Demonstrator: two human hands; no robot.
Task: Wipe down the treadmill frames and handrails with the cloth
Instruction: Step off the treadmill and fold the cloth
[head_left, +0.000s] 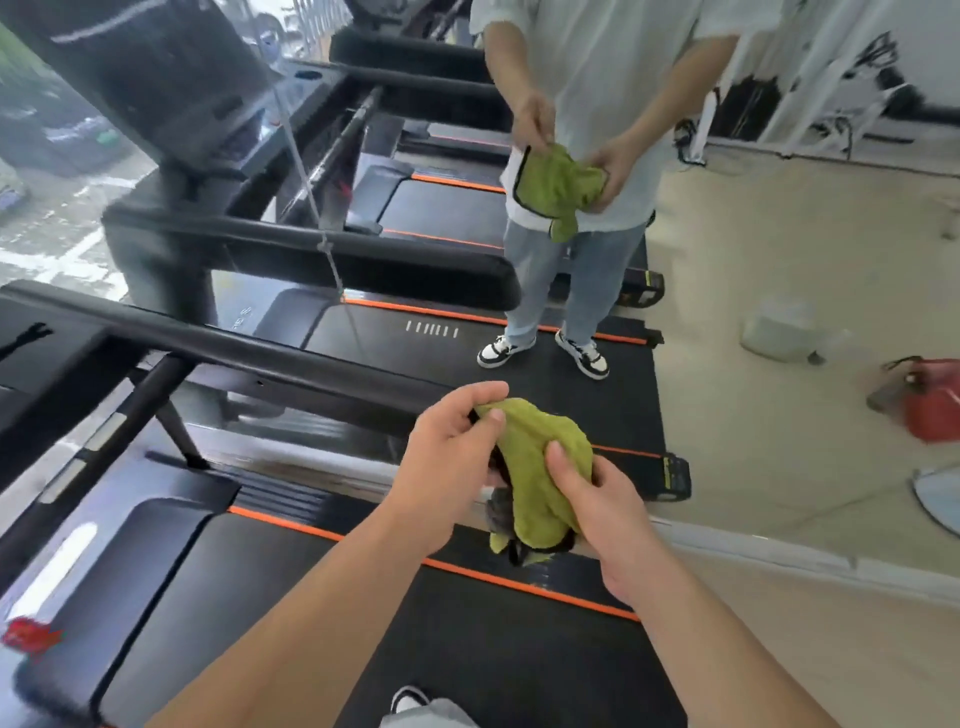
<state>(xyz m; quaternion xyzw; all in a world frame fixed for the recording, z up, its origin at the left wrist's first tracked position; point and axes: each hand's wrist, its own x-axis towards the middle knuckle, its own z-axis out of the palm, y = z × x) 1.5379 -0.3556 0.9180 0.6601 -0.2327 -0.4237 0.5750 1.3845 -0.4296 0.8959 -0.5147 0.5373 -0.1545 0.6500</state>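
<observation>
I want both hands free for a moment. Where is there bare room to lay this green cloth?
The near belt, inside its orange stripe, is bare for the cloth. So is the next belt around the white tick marks. Crowded: the other person's shoes farther along that belt, and the floor by the jug and red can.

A pale beige floor (769, 249) is seen on the right, evenly and softly lit. The left side is closed by a glass window wall (47, 156), through which grey pavement with white markings is seen. White metal frames (831, 67) hung with dark cables are set at the upper right. A translucent plastic jug (776, 327) and a red container (932, 402) are placed near each other on the floor.
</observation>
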